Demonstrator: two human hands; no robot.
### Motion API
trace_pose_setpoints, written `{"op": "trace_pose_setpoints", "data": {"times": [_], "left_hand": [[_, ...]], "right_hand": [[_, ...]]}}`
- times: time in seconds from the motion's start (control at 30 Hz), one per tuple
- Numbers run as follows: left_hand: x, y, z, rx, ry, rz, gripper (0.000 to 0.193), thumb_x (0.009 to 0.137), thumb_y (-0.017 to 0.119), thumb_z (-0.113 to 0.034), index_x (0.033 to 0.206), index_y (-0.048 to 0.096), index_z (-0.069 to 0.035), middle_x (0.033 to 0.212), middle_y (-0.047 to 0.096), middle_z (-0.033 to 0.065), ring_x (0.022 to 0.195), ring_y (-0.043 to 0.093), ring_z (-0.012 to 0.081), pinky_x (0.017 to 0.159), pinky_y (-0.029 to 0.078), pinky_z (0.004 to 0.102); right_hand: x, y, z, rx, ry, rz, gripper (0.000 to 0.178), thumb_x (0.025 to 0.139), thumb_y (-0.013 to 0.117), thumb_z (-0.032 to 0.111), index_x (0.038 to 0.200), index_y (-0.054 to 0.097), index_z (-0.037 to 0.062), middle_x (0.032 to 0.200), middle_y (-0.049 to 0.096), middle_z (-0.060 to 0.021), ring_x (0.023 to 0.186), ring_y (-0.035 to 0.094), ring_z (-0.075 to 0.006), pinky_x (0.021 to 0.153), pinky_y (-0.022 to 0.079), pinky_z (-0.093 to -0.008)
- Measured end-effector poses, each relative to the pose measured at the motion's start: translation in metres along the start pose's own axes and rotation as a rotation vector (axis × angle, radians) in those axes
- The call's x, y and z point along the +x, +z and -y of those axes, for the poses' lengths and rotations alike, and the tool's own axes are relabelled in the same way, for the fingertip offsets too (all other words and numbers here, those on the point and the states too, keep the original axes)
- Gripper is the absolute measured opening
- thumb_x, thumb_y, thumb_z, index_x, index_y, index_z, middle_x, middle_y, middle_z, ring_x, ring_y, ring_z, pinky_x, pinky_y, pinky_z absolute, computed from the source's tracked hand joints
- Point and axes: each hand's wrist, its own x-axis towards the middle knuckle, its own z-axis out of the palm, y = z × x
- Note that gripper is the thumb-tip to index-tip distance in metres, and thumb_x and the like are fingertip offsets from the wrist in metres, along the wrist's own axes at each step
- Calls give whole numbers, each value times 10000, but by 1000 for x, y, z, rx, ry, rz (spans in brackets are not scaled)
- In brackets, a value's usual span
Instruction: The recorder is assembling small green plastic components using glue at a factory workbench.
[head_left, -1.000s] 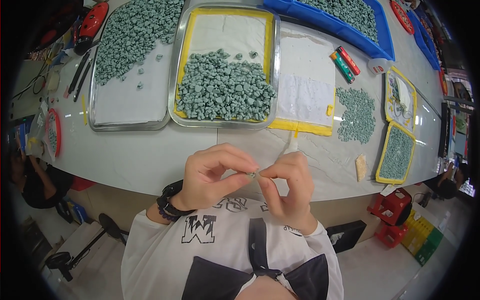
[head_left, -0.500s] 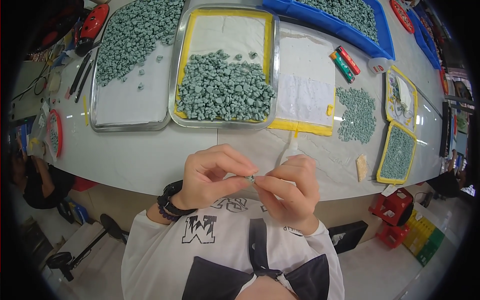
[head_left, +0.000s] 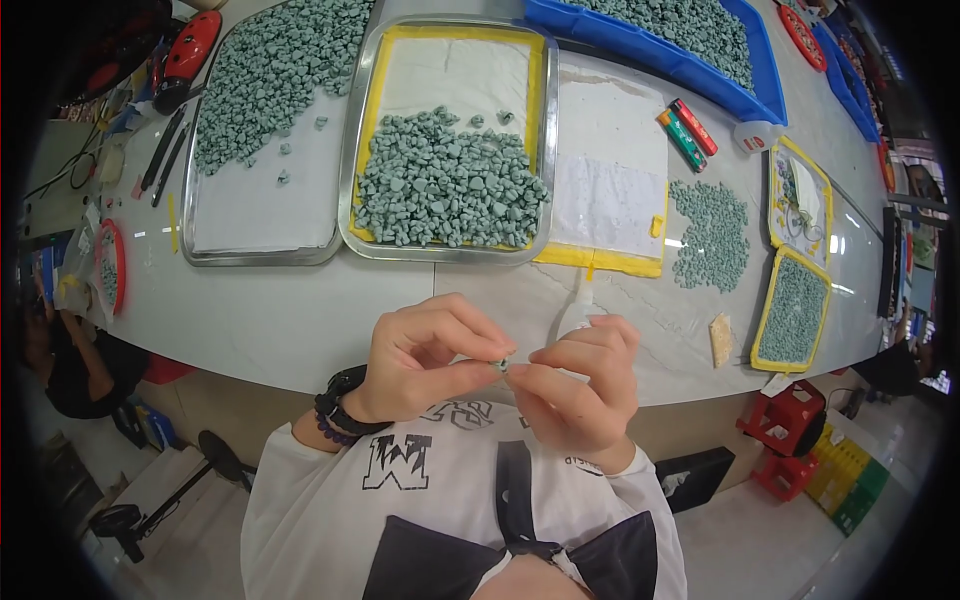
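Observation:
Close to my chest, my left hand pinches a tiny green stone between thumb and forefinger. My right hand meets it from the other side, thumb and forefinger pressed together at the stone. The rest of the right fingers curl around a white squeeze bottle with a yellow tip; its lower part is hidden by them. Beyond my hands lies a metal tray with yellow edging inside, holding many green stones. The stone in my fingers is too small to make out its shape fully.
Another tray of green stones stands at the left, a blue bin at the far right. A white board edged in yellow lies beside loose small stones. Two lighters and a yellow-rimmed box are further right.
Both hands stay together at the stone, which sits slightly lower. My right fingers have shifted a little, and the bottle leans more to the left.

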Motion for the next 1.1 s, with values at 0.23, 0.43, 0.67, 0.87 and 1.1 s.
{"op": "trace_pose_setpoints", "data": {"times": [0.23, 0.43, 0.67, 0.87, 1.1], "left_hand": [[1, 0, -1, -100, -73, 5, 140, 743, 660, 75, 864, 630, 13, 939, 600, 155, 809, 611, 181, 729, 505, 278], [1, 1, 1, -18, -3, 3, 146, 743, 663, 66, 879, 640, 17, 935, 614, 163, 821, 621, 190, 730, 505, 277], [3, 1, -1, 139, 117, 6, 143, 740, 653, 72, 871, 649, 16, 909, 627, 165, 829, 628, 201, 728, 503, 276], [3, 3, 2, 20, 51, -14, 154, 736, 641, 86, 875, 635, 18, 920, 621, 166, 824, 627, 206, 733, 504, 279], [2, 5, 1, -102, -18, -33, 159, 727, 641, 105, 858, 621, 17, 932, 621, 168, 810, 625, 199, 733, 506, 283]], "right_hand": [[2, 0, -1, 39, 33, -8, 341, 524, 736, -21, 826, 651, 113, 748, 577, -1, 659, 524, -167, 731, 375, -376], [2, 0, -1, 34, 47, -6, 327, 528, 733, -18, 818, 651, 108, 733, 577, 2, 659, 529, -167, 742, 373, -379], [1, 4, -3, 9, 50, -24, 328, 523, 735, 28, 827, 662, 127, 752, 566, 25, 668, 521, -154, 785, 358, -363], [2, 3, -2, 3, 45, -21, 310, 549, 734, 0, 827, 649, 107, 740, 581, 0, 664, 531, -165, 788, 368, -390], [4, 0, -2, 9, 44, -13, 267, 576, 734, 22, 819, 647, 90, 739, 581, -11, 666, 525, -177, 761, 373, -369]]}}
